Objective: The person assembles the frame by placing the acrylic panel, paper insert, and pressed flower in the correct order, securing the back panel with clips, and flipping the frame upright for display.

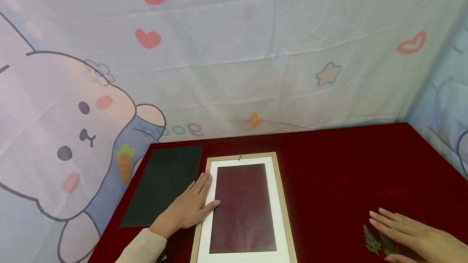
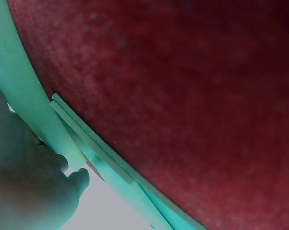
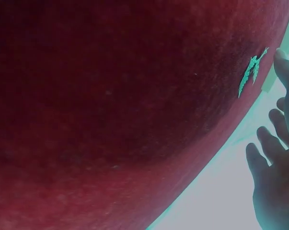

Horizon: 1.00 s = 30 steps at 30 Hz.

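My left hand (image 1: 188, 206) rests on the left side of a picture frame (image 1: 284, 210), fingers straight along its light wooden rim and thumb reaching over the white mat (image 1: 275, 202). Through the mat's rectangular window the dark red cloth shows. At the lower right, my right hand (image 1: 413, 234) hovers with its fingers extended, partly covering a small green fern-like leaf sprig (image 1: 372, 242). In the right wrist view the sprig (image 3: 245, 79) lies on the cloth, and a gap separates it from the fingers.
A dark backing board (image 1: 164, 186) lies flat left of the frame, close to the table's left edge. Red cloth (image 1: 340, 173) covers the table. Behind it hangs a printed fabric backdrop (image 1: 234, 80) with hearts, stars and a cartoon animal.
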Tool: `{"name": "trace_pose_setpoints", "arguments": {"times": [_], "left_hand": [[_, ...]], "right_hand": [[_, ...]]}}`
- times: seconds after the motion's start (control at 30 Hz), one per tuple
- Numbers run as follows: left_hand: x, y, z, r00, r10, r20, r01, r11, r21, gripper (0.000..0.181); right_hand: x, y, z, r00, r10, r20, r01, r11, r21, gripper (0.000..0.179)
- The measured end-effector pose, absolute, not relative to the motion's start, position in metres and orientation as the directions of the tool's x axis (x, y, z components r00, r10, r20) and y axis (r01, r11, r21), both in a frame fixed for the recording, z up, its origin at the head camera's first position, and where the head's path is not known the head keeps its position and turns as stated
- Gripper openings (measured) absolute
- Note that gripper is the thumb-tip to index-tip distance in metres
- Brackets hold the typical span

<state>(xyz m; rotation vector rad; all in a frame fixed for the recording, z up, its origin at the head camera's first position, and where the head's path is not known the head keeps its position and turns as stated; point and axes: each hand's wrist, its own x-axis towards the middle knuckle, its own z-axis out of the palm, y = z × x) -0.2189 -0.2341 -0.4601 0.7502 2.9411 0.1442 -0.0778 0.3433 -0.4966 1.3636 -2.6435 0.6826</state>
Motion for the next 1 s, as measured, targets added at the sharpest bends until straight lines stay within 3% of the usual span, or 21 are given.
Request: {"name": "trace_pose_setpoints", "arguments": {"times": [0.03,0.1,0.2,0.27,0.4,0.57,1.0], "left_hand": [[-0.219,-0.234,-0.460,-0.874,0.481,-0.077,0.471,0.874,0.117,0.087],[-0.219,-0.234,-0.460,-0.875,0.479,-0.074,0.469,0.875,0.120,0.087],[-0.218,-0.235,-0.462,-0.875,0.479,-0.076,0.468,0.875,0.127,0.087],[-0.217,-0.235,-0.463,-0.875,0.478,-0.079,0.466,0.875,0.129,0.087],[-0.216,-0.235,-0.464,-0.875,0.478,-0.075,0.466,0.875,0.133,0.087],[-0.214,-0.236,-0.464,-0.876,0.475,-0.082,0.463,0.877,0.126,0.087],[-0.217,-0.236,-0.461,-0.878,0.465,-0.116,0.453,0.884,0.115,0.087]], "right_hand": [[-0.077,0.345,-0.497,-0.599,-0.752,0.277,-0.794,0.513,-0.325,0.081],[-0.073,0.344,-0.496,-0.675,-0.652,0.345,-0.708,0.704,-0.056,0.089],[-0.070,0.342,-0.494,-0.665,-0.660,0.350,-0.693,0.720,0.039,0.084],[-0.069,0.342,-0.493,-0.640,-0.685,0.348,-0.713,0.698,0.063,0.081],[-0.074,0.343,-0.492,-0.500,-0.757,0.420,-0.806,0.584,0.095,0.081],[-0.074,0.340,-0.493,-0.406,-0.769,0.493,-0.844,0.523,0.122,0.070],[-0.074,0.328,-0.493,-0.385,-0.730,0.565,-0.807,0.563,0.177,0.033]]}}
